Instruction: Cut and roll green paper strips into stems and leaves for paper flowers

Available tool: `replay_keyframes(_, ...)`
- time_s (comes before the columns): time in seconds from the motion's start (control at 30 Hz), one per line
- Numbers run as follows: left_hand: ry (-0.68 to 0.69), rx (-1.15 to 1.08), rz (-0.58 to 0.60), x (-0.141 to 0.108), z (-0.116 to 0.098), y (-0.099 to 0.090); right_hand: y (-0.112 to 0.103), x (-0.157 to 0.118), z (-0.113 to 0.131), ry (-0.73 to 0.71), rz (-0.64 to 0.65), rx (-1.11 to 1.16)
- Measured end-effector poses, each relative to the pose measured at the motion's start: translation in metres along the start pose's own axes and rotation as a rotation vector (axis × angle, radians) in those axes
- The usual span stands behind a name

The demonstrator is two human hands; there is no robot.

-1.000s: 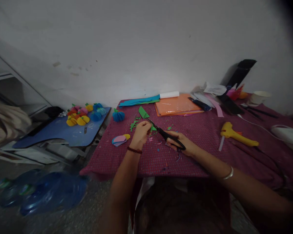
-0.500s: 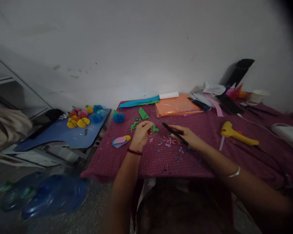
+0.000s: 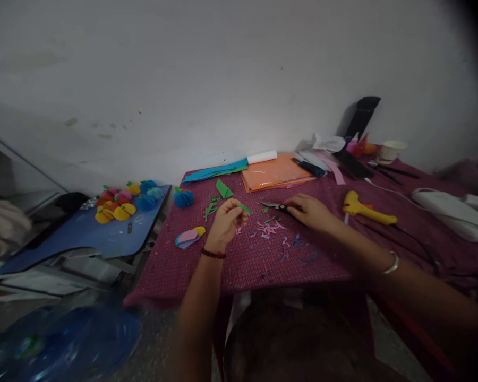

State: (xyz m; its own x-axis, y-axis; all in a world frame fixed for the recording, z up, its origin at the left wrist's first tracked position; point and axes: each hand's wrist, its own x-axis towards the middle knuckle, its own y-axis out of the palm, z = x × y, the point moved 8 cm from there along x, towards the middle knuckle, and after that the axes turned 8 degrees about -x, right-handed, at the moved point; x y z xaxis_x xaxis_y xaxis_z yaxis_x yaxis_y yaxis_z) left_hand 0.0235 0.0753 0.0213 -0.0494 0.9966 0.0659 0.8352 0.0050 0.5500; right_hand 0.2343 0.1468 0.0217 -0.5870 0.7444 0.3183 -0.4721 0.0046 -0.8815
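Note:
My left hand (image 3: 225,223), with a dark bead bracelet at the wrist, pinches a small green paper piece (image 3: 245,209) between thumb and fingertips. Low over the cloth, my right hand (image 3: 313,211) is closed around the black handles of a pair of scissors (image 3: 281,206), whose blades point left toward the green piece. Pink paper scraps (image 3: 269,229) lie just below the blades. Beside my left hand are cut green strips (image 3: 210,211) and a folded green paper (image 3: 223,189). Coloured paper ovals (image 3: 189,237) form a small pile to the left.
A yellow glue gun (image 3: 368,209) lies at the right on the maroon tablecloth (image 3: 231,273). Orange sheets (image 3: 276,172) and blue paper strips (image 3: 215,171) rest along the wall. Paper ornaments (image 3: 123,211) sit on a blue side table (image 3: 115,236). Large water bottles (image 3: 83,339) lie on the floor.
The scissors have turned flatter, with my right hand now lower over their handles. The green piece in my left hand shows more clearly. The whole view has shifted slightly.

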Motion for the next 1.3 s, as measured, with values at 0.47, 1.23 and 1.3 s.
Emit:
replay_keyframes(0.47,0.148,0.098,0.062,0.003,-0.001,0.005,0.056,0.024,0.094,0.15,0.364,1.382)
replay_keyframes(1.23,-0.038,0.231,0.084,0.003,0.022,0.013,0.039,0.027,0.076,0.11,0.022,0.915)
replay_keyframes(1.3,-0.039,0.231,0.03,0.005,0.026,0.01,0.038,0.026,0.077,0.084,0.029,0.882)
